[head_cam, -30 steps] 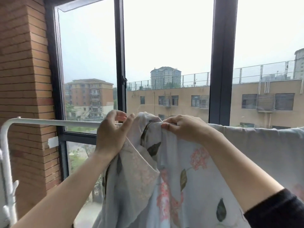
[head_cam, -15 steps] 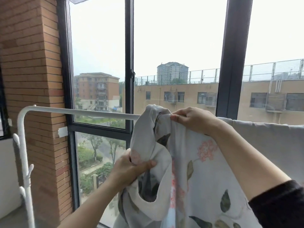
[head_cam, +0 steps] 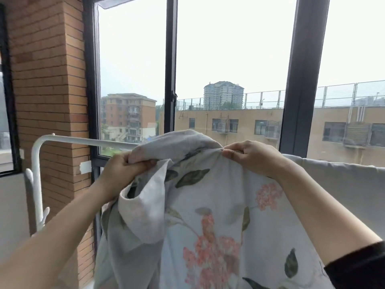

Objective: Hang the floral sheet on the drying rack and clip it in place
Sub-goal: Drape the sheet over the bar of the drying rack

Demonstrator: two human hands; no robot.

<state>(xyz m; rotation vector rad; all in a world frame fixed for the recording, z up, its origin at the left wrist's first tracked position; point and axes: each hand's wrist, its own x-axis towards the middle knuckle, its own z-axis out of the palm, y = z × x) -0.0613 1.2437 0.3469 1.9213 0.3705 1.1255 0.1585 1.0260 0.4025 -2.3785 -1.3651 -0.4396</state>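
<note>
Plainly, from the head view, we hold the floral sheet [head_cam: 208,215] bunched at the drying rack [head_cam: 83,140] rail: our right grip [head_cam: 254,157] pinches its top fold, and our left grip [head_cam: 123,170] clutches a wad beside it. Bare rail runs leftward, so the nearer left grip probably spreads it that way.

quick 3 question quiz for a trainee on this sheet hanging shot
1. True or false: the left hand and the right hand both grip the floral sheet.
2. Which hand is nearer the brick pillar? A) left B) right
3. Fill in: the bare stretch of the drying rack rail shows on the sheet's ____ side.
Key: 1 true; 2 A; 3 left
</note>
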